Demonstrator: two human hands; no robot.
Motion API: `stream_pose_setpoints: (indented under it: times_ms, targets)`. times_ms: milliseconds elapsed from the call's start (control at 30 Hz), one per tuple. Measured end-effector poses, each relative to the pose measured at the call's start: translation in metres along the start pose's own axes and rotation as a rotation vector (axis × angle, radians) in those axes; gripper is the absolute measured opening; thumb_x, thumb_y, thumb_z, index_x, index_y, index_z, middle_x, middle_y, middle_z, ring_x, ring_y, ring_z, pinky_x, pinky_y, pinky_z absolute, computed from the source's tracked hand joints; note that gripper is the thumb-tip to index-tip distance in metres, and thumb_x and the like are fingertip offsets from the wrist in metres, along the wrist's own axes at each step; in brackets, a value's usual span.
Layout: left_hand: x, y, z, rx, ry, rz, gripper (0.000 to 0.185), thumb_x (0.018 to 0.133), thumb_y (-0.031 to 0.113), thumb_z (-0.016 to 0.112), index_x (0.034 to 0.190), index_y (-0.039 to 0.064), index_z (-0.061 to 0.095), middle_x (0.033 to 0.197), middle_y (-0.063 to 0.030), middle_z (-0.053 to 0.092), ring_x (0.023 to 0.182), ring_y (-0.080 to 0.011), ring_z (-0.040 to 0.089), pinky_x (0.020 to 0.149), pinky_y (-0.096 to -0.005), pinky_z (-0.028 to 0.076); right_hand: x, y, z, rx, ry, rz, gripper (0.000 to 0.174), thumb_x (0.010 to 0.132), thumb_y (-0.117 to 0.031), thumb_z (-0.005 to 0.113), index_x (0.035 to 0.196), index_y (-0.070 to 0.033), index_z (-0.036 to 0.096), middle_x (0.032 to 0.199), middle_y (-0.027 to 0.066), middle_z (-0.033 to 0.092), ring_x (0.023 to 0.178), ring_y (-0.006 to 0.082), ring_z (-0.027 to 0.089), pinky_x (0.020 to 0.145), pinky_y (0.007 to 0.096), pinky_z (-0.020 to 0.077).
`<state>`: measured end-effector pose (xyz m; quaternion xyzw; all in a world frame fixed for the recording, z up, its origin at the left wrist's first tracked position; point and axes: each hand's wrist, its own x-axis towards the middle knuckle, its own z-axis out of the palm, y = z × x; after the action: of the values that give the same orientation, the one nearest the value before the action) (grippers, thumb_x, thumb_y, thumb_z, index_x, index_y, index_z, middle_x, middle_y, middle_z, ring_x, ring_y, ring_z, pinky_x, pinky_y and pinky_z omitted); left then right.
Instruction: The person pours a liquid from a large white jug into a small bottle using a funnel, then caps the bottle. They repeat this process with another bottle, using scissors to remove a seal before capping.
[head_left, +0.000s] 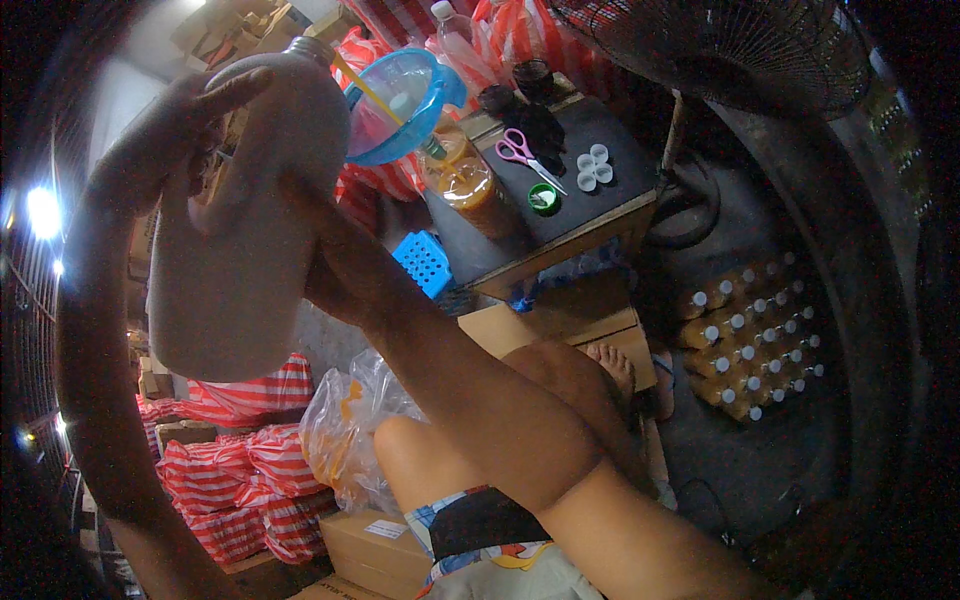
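A large pale plastic jug is held up at the left, tilted, with an orange-yellow stream running from its threaded mouth into a blue plastic funnel. My left hand grips the jug near its handle and upper part. Against the jug's side is my right hand, its fingers partly hidden in shadow. The funnel's narrow end meets a large clear bottle holding orange-brown liquid, on a dark-topped small table. Beside the bottle lie pink-handled scissors, a green cap and several white caps.
A standing fan is at the upper right. Several filled, capped bottles stand on the floor at right. Red-striped bags, a clear plastic bag and a cardboard box are lower left. A blue perforated plastic item is beside the table.
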<state>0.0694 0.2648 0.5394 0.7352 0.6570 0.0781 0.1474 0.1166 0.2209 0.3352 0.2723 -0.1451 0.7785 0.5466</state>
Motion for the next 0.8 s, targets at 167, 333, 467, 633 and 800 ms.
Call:
stream_pose_setpoints:
  times_ms: [167, 333, 467, 633, 800]
  targets:
    - [0.002, -0.002, 0.001, -0.006, 0.005, 0.0, 0.045, 0.096, 0.048, 0.062, 0.111, 0.005, 0.06, 0.06, 0.0072, 0.043, 0.042, -0.0035, 0.038, 0.037, -0.0227, 0.033, 0.0, 0.004, -0.01, 0.009, 0.133, 0.071, 0.071, 0.095, -0.045, 0.064, 0.145, -0.004, 0.037, 0.139, 0.0156, 0.053, 0.13, 0.0298, 0.051, 0.113, 0.0461, 0.0392]
    - [0.006, -0.003, 0.0, 0.016, -0.01, -0.009, 0.04, 0.096, 0.046, 0.062, 0.106, 0.008, 0.06, 0.06, 0.0086, 0.04, 0.042, -0.0021, 0.037, 0.037, -0.0216, 0.033, 0.001, 0.007, -0.016, 0.032, 0.121, 0.061, 0.071, 0.094, -0.045, 0.065, 0.145, -0.004, 0.037, 0.139, 0.0159, 0.053, 0.13, 0.0299, 0.051, 0.113, 0.0465, 0.0391]
    - [0.005, -0.002, 0.0, -0.024, -0.018, -0.001, 0.039, 0.096, 0.046, 0.063, 0.106, 0.008, 0.06, 0.06, 0.0088, 0.041, 0.043, -0.002, 0.037, 0.037, -0.0216, 0.033, 0.0, 0.006, -0.012, -0.004, 0.112, 0.039, 0.072, 0.094, -0.045, 0.065, 0.146, -0.004, 0.036, 0.139, 0.0157, 0.053, 0.13, 0.03, 0.051, 0.113, 0.0465, 0.0391]
    - [0.005, -0.005, -0.001, -0.043, -0.018, -0.011, 0.041, 0.096, 0.048, 0.063, 0.107, 0.008, 0.059, 0.059, 0.0086, 0.04, 0.042, -0.0026, 0.037, 0.037, -0.0219, 0.033, -0.001, 0.0, 0.0, 0.007, 0.123, 0.049, 0.071, 0.094, -0.044, 0.065, 0.146, -0.005, 0.037, 0.138, 0.015, 0.054, 0.13, 0.0301, 0.051, 0.113, 0.0463, 0.0392]
    - [-0.002, -0.014, -0.001, -0.074, 0.075, 0.065, 0.041, 0.098, 0.049, 0.058, 0.108, 0.009, 0.058, 0.059, 0.0072, 0.042, 0.042, -0.0037, 0.037, 0.036, -0.0229, 0.031, 0.0, -0.007, 0.009, -0.038, 0.134, 0.035, 0.068, 0.093, -0.04, 0.067, 0.145, -0.005, 0.039, 0.136, 0.0144, 0.055, 0.129, 0.0297, 0.052, 0.111, 0.0458, 0.0407]
